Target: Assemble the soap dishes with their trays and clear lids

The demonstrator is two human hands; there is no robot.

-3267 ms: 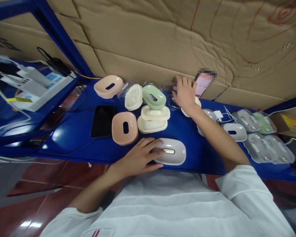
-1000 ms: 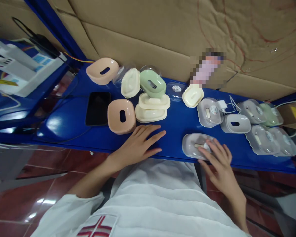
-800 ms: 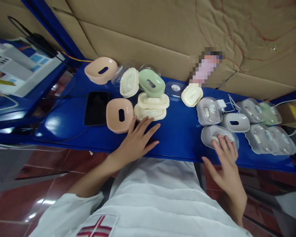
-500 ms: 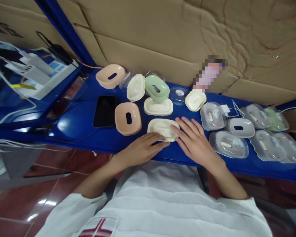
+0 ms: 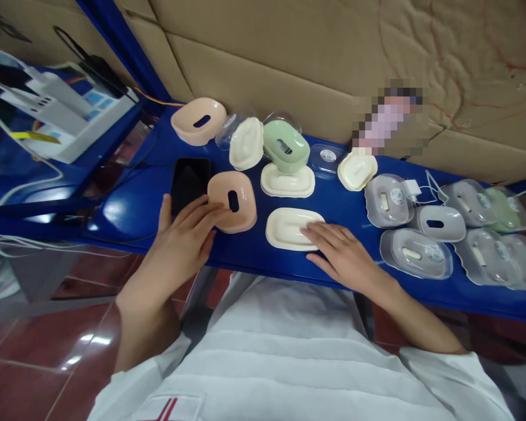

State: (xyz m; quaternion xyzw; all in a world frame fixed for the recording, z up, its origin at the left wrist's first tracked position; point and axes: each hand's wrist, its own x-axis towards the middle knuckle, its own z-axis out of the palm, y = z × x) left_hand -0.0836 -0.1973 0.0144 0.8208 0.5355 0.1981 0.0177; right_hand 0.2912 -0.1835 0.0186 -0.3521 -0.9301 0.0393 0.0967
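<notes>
Left hand (image 5: 177, 242) at peach bowl (image 5: 246, 199), right hand (image 5: 339, 251) on cream tray (image 5: 287, 229)!

Left fingers reach over the bowl's near rim; whether they're pinching, can't tell. Right fingers lie outstretched, unclenched, across the tray's right end, probably steadying it at the front of the desk (image 5: 342, 213). Beyond, a clear-lidded container (image 5: 394, 241) shows a small pale bar (image 5: 411, 253) inside its greyish dish.

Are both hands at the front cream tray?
No, only the right hand is at the front cream tray; the left hand is at the nearer peach dish.
</notes>
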